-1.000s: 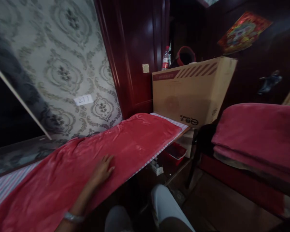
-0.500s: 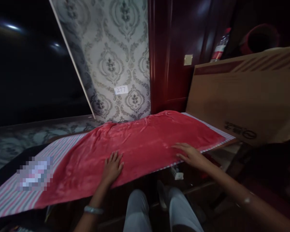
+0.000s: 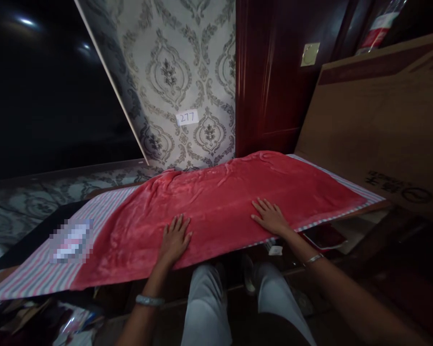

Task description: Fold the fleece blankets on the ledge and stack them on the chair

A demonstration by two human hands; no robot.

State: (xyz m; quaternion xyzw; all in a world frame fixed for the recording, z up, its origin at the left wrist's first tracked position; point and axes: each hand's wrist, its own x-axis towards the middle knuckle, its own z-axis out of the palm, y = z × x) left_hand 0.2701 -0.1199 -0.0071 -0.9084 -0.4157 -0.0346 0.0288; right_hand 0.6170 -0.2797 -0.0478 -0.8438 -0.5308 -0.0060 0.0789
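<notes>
A red plush blanket (image 3: pixel 216 206) is spread over a striped cloth (image 3: pixel 36 274) on a long low surface in front of me. My left hand (image 3: pixel 175 240) lies flat on the blanket near its front edge, fingers spread. To the right, my right hand (image 3: pixel 270 217) also rests open on the blanket, palm down. The blanket is wrinkled along its back edge and smoother between my hands. The striped cloth shows at the left end and along the right edge. A blurred-out patch (image 3: pixel 71 241) covers something on its left part.
A large dark screen (image 3: pixel 54 96) stands at the back left. At the right is a big cardboard box (image 3: pixel 378 125) with a bottle (image 3: pixel 378 31) behind its top edge. A label (image 3: pixel 187 117) marked 277 is on the wall. Assorted clutter (image 3: pixel 72 322) lies below at the left.
My right hand has moved from the blanket's front edge farther onto it and lies flatter. My left hand stays flat on the blanket. The view has tilted down slightly.
</notes>
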